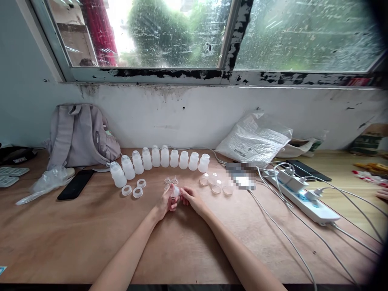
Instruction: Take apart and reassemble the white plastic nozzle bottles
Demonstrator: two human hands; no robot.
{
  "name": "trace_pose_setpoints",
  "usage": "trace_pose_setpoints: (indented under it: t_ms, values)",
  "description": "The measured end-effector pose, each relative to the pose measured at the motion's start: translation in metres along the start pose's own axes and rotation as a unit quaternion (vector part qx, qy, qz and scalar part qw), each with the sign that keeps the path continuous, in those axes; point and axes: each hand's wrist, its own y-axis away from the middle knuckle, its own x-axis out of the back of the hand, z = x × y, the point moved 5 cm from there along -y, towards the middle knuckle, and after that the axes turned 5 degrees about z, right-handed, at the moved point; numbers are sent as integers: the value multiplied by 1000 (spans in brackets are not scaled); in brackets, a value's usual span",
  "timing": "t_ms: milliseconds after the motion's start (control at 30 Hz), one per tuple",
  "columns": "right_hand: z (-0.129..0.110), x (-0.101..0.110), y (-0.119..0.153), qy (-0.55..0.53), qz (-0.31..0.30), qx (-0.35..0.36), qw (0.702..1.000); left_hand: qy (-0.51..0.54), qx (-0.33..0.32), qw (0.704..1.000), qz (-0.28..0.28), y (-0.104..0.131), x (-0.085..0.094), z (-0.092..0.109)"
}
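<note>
My left hand is closed around a small whitish bottle collar, held just above the table. My right hand is beside it, fingertips pinched together at the collar's right side; what lies between them is too small to make out. Right behind my hands are a few clear bottle teats. To the left lie three white collar rings. On the right are several clear domed covers. An arc of frosted baby bottles stands farther back: capped bottles at left, open-topped bottles at right.
At left are a grey backpack, a black phone and a clear plastic bag. A silver mailing bag leans on the wall. A white power strip and trailing cables occupy the right. Another person's hand shows at the right edge.
</note>
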Motion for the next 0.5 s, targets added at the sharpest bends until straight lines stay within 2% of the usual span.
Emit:
trace_pose_setpoints:
  t_ms: [167,267,400,500]
  values:
    - [-10,-4,5,22,-11,-1,1000,-66,-17,996,63,1,5,1]
    - [-19,-7,8,16,-8,-1,1000,-70,-29,994,79,3,6,6]
    - [-24,-7,9,-16,-12,0,1000,-80,-82,989,98,8,4,12]
    - [-18,-1,8,-66,-11,-19,998,-137,-130,976,106,9,-1,19]
